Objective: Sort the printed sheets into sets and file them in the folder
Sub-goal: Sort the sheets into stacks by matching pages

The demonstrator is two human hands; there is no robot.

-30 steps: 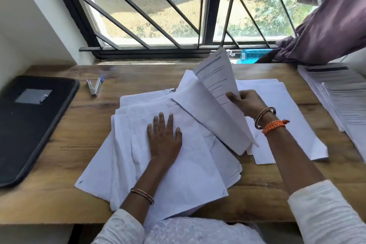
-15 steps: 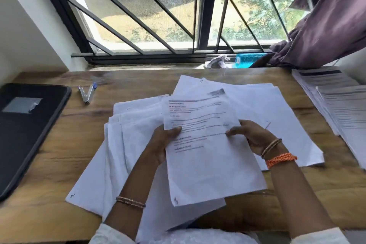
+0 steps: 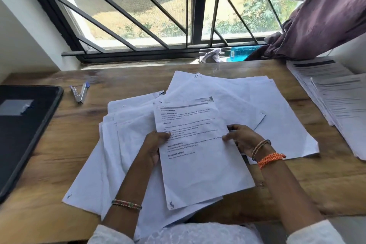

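Printed sheet [image 3: 200,156] outside closed folder [image 3: 23,132]

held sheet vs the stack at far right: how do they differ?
The held sheet is pinched at both edges by the left hand and right hand; the right stack lies untouched on the table. The sheet is single, at centre over loose papers; the stack is many-layered and reaches the frame edge. Both are white with printed text.

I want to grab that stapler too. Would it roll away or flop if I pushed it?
The stapler probably won't roll: it lies flat on the table, hinged open in a V. It looks like stiff metal, so no flopping. A push might swing its two arms together.
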